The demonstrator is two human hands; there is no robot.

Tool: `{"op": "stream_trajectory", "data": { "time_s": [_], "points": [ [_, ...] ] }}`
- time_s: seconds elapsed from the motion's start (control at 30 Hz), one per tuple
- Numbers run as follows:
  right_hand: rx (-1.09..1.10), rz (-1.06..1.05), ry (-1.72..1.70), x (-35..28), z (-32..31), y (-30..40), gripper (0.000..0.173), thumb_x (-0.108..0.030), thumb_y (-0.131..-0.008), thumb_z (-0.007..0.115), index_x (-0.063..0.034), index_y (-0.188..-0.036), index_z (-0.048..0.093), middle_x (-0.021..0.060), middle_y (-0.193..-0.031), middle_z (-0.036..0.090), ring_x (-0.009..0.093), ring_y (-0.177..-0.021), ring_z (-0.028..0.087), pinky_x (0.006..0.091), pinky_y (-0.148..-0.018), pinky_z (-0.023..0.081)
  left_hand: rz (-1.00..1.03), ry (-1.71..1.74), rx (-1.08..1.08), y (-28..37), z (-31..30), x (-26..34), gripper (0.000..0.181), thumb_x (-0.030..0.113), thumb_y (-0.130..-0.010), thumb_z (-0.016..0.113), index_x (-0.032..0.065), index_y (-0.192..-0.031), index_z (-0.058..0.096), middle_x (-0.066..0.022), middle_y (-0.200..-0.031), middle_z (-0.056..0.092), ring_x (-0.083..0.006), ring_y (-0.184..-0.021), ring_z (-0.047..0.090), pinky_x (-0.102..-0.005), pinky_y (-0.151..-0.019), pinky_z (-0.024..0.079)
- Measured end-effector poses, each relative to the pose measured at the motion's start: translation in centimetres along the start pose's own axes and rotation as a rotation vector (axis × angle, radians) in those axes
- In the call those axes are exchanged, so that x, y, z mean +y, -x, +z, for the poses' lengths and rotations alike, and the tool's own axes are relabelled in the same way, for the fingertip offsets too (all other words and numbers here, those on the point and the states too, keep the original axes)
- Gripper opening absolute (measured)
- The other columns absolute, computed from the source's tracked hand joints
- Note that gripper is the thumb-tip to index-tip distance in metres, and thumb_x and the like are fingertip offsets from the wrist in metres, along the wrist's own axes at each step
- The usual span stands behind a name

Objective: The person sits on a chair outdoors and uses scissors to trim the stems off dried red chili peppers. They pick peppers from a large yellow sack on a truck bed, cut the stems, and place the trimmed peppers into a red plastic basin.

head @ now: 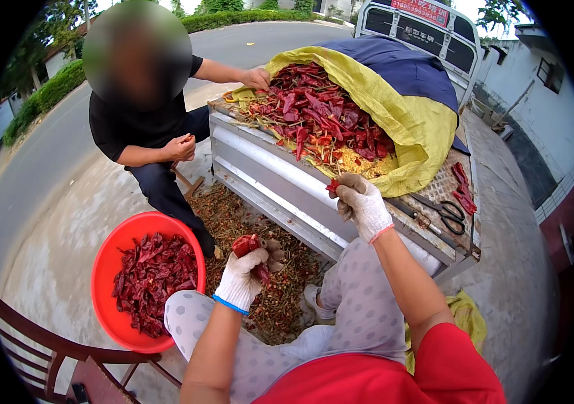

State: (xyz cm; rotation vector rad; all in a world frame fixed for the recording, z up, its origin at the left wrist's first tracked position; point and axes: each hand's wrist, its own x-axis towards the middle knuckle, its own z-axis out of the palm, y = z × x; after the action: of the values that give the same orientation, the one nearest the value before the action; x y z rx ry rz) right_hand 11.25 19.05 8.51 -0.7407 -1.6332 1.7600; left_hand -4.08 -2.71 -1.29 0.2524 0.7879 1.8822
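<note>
My left hand (249,267), in a white knit glove with a blue cuff, is closed around dried red chili peppers (245,245) above my lap. My right hand (360,202), gloved with a pink cuff, pinches a small red pepper piece (333,185) at the truck bed's edge. Just beyond it, a yellow woven sack (418,146) lies with its mouth spread, full of dried red chilies (327,106). Black-handled scissors (443,209) rest on the bed right of my right hand. A red plastic basin (100,272) on the ground at left holds more dried chilies (153,283).
A person (140,116) in black sits across at the left, one hand at the sack. Stems and scraps (277,293) cover the ground between us. A wooden chair (39,333) stands at lower left. Loose peppers (463,189) lie on the metal truck bed (287,171).
</note>
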Motion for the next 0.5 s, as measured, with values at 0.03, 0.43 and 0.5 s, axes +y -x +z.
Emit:
{"op": "stream_trajectory", "data": {
  "time_s": [0.03,0.43,0.5],
  "points": [
    [-0.04,0.019,0.02,0.6,0.8,0.5,0.024,-0.008,-0.091,0.063,0.0014,-0.113,0.059,0.0074,-0.087,0.067,0.01,-0.061,0.056,0.0246,-0.05,0.046,0.01,0.0,-0.006,0.1,0.5,0.1,0.032,-0.002,-0.078,0.061,-0.0032,-0.109,0.059,-0.0156,-0.102,0.066,-0.0298,-0.094,0.067,-0.0446,-0.077,0.06],
    [-0.705,-0.327,1.092,3.1,9.3,1.2,0.033,-0.03,-0.083,0.064,-0.0054,-0.105,0.063,0.0194,-0.096,0.068,0.038,-0.091,0.067,0.0476,-0.08,0.053,-0.017,0.214,0.111,-1.9,-2.6,-1.7,0.022,-0.002,-0.082,0.06,0.002,-0.104,0.06,-0.0094,-0.093,0.066,-0.0254,-0.084,0.067,-0.0421,-0.074,0.059],
    [-0.487,-0.357,1.101,1.2,9.3,-2.3,0.039,-0.033,-0.084,0.064,-0.0037,-0.109,0.06,0.0212,-0.098,0.068,0.039,-0.093,0.067,0.0487,-0.081,0.053,0.022,0.268,0.218,-1.5,-2.8,-1.2,0.021,-0.001,-0.082,0.061,0.0012,-0.103,0.059,-0.01,-0.09,0.065,-0.0265,-0.08,0.066,-0.0444,-0.071,0.058]
  ]
}}
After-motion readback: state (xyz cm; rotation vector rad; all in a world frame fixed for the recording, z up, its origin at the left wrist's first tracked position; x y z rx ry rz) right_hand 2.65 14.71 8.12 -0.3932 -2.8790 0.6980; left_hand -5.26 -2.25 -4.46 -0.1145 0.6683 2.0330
